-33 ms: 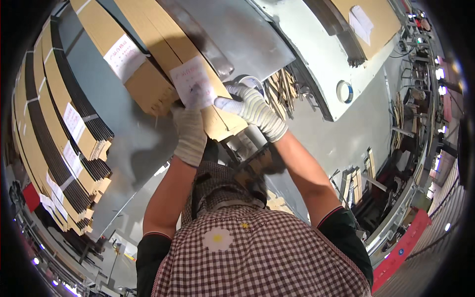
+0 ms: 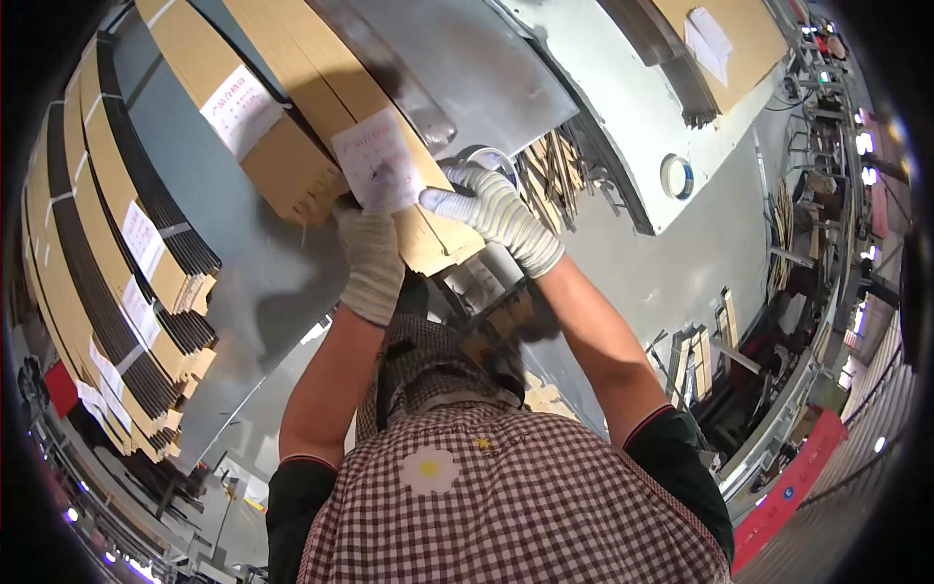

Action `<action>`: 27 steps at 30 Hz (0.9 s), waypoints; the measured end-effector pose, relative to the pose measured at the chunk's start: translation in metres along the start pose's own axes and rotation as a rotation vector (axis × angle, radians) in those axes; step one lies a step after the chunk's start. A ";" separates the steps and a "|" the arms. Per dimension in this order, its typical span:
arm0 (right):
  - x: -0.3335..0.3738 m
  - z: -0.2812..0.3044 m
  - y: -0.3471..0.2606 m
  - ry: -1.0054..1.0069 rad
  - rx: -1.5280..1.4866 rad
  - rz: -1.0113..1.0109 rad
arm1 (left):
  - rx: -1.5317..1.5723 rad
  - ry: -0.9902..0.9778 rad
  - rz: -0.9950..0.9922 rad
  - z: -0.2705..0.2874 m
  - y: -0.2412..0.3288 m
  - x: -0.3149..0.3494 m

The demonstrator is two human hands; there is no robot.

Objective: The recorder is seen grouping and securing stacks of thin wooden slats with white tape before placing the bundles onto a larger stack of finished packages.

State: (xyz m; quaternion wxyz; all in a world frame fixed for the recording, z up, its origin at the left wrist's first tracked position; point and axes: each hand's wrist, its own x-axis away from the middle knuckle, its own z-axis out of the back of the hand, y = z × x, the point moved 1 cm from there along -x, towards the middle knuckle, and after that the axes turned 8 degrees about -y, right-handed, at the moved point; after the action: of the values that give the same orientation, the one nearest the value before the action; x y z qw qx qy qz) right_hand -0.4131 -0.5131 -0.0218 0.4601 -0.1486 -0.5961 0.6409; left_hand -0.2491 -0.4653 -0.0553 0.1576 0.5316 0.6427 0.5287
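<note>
Both my hands wear pale striped knit gloves and clasp the near end of a long bundle of brown cardboard strips point(image 2: 428, 243). My left hand point(image 2: 372, 261) wraps the bundle's left side, with its fingertips hidden under and behind the edge. On the opposite side, my right hand point(image 2: 501, 216) grips with its thumb lying on top and its other fingers curled out of sight. A white paper label point(image 2: 377, 164) with reddish print lies on the bundle between them. Close on the left rests a second cardboard bundle point(image 2: 290, 175), topped by another label point(image 2: 240, 112).
Several strapped stacks of brown and black strips point(image 2: 161, 253) line the grey table's left side. A tape roll point(image 2: 677, 177) sits on a white table point(image 2: 623, 127) at right. Another tape roll point(image 2: 491, 161) is beside my right hand, near a bunch of thin offcuts point(image 2: 550, 180).
</note>
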 end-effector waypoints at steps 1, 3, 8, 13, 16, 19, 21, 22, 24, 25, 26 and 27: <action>0.001 0.001 0.002 -0.065 -0.091 -0.023 | 0.001 0.002 0.006 0.002 -0.004 0.005; 0.018 0.006 0.002 -0.131 -0.138 -0.095 | -0.096 -0.040 0.021 0.005 -0.008 0.018; 0.075 0.012 0.024 -0.239 0.020 -0.114 | -0.101 -0.160 0.085 -0.006 -0.029 0.092; 0.091 0.014 0.016 -0.253 0.019 -0.115 | -0.072 -0.095 0.098 -0.005 -0.040 0.111; 0.092 0.008 0.014 -0.348 -0.513 -0.210 | -0.027 -0.134 0.092 -0.013 -0.029 0.112; 0.087 0.002 0.011 -0.370 -0.612 -0.223 | 0.171 -0.273 0.159 -0.013 -0.027 0.109; 0.087 0.003 0.007 -0.369 -0.589 -0.241 | 0.168 -0.256 0.151 -0.012 -0.028 0.110; 0.087 0.005 0.008 -0.369 -0.586 -0.244 | 0.164 -0.242 0.146 -0.012 -0.028 0.110; 0.084 0.008 0.008 -0.380 -0.478 -0.258 | 0.192 -0.260 0.138 -0.013 -0.032 0.108; 0.085 0.008 0.006 -0.372 -0.498 -0.277 | 0.215 -0.279 0.130 -0.013 -0.034 0.107; 0.087 0.006 0.002 -0.375 -0.493 -0.281 | 0.221 -0.275 0.129 -0.011 -0.038 0.108; 0.089 0.003 -0.002 -0.334 -0.498 -0.265 | 0.326 -0.276 0.158 -0.012 -0.041 0.109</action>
State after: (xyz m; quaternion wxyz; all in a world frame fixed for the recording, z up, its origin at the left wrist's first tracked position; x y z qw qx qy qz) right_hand -0.4616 -0.4465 0.0127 0.3849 -0.0707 -0.8159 0.4255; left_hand -0.3209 -0.3739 -0.0462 0.1141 0.6660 0.6483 0.3508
